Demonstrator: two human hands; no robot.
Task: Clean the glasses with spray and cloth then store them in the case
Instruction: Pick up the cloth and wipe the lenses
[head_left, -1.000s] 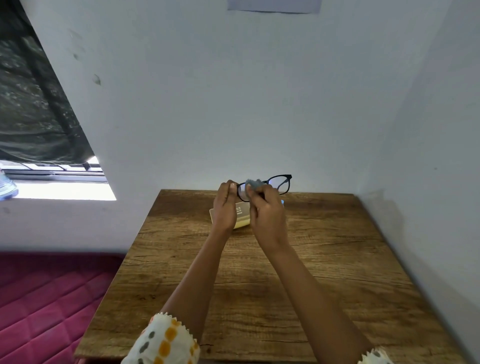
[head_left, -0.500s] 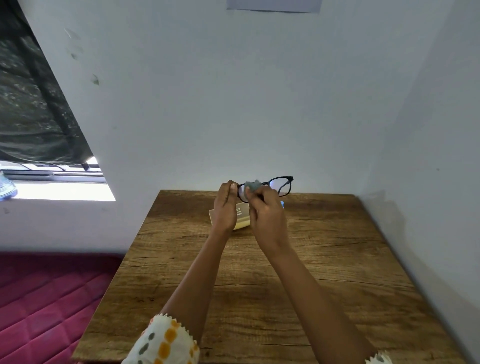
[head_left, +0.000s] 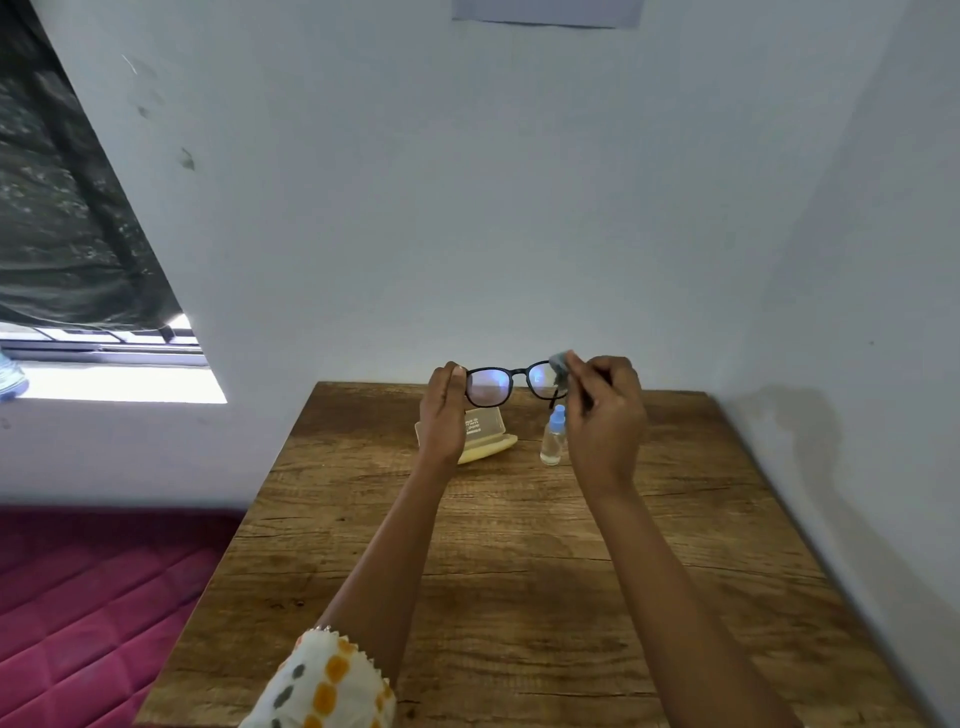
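Holds the glasses (head_left: 511, 382) up over the far end of the worktop (head_left: 519, 571), long axis left to right, left hand (head_left: 441, 415) pinching the frame's left end, fingers (head_left: 574, 362) of the right hand (head_left: 605, 415) pinching a bunched cloth (head_left: 558, 364) against the right lens. Has the pale case (head_left: 488, 441) open on the worktop just below, nearer the left hand and partly hidden by it, nothing visible inside; spray bottle (head_left: 553, 439) upright beside it.

The case (head_left: 483, 436) lies on the table (head_left: 519, 571), spray bottle (head_left: 553, 436) just right.
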